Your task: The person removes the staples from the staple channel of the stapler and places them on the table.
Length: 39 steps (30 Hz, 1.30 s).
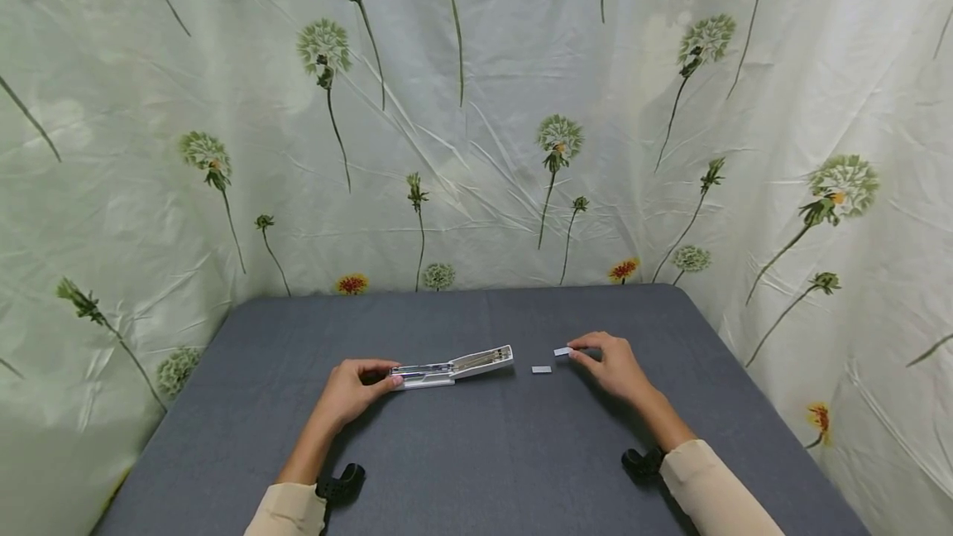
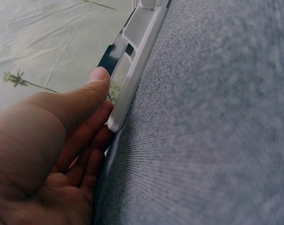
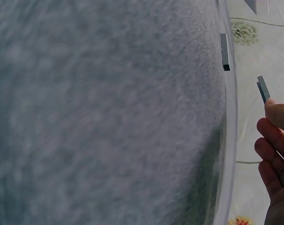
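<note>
A white stapler [image 1: 428,382] lies opened out on the grey cloth, its top arm swung over to the right so the metal inside shows. My left hand [image 1: 356,394] grips its left end between thumb and fingers; in the left wrist view the thumb [image 2: 100,79] presses on the metal part above the white base [image 2: 132,84]. My right hand [image 1: 612,366] pinches a small strip of staples [image 3: 263,89] by one end, held above the cloth. Another staple strip [image 1: 541,370] rests on the cloth between the stapler and my right hand.
The grey cloth-covered table [image 1: 476,470] ends at a hanging curtain [image 1: 491,189] printed with dandelions. Black wrist straps with camera mounts [image 1: 342,484] sit below each hand, close over the cloth.
</note>
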Tool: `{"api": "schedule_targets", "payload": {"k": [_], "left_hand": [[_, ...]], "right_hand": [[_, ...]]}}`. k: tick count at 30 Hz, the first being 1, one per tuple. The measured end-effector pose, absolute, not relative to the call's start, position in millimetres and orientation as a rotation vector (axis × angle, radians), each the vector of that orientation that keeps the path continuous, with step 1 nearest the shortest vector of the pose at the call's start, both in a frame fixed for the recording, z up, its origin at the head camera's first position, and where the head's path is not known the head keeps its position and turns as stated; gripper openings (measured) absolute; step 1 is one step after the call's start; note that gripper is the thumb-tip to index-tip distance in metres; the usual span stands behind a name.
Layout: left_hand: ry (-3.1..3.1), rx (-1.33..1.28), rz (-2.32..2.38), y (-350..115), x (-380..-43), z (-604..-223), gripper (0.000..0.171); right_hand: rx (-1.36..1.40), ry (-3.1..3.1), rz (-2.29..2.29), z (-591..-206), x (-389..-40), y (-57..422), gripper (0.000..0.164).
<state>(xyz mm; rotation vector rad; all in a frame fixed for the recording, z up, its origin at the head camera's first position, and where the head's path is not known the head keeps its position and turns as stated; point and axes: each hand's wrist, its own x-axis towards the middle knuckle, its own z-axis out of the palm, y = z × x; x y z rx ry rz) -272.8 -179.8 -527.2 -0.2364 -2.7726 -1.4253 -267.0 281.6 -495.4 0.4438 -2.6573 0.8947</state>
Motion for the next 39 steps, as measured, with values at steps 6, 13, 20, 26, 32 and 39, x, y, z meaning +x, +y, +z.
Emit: {"api": "schedule_targets", "payload": {"k": [6,13,20,26,32,39], "left_hand": [[-2.778,-0.238,-1.417,-179,-273,-527,0.024],[-2.782,-0.224,-1.418,-179,-272,-527,0.024],[-2.785,-0.237,-1.411,-179,-272,-526,0.025],[-2.783,-0.239,-1.414,-179,-272,-527,0.025],[-2.780,-0.253,-1.415,-178,-274,-527,0.025],[-2.768,-0.241,-1.413,-179,-273,-527,0.026]], "right_hand": [[0.464,-2.694,0.850,-501,-264,287,0.015],[0.473,-2.718,0.812,-505,-262,292,0.014],[0.480,-2.767,0.803,-506,-262,295,0.015],[0.491,-2.776,0.794,-507,-262,297,0.015],[0.500,-2.796,0.773,-508,-261,298,0.014],[0.581,-2.786,0.676,-507,-264,295,0.011]]}}
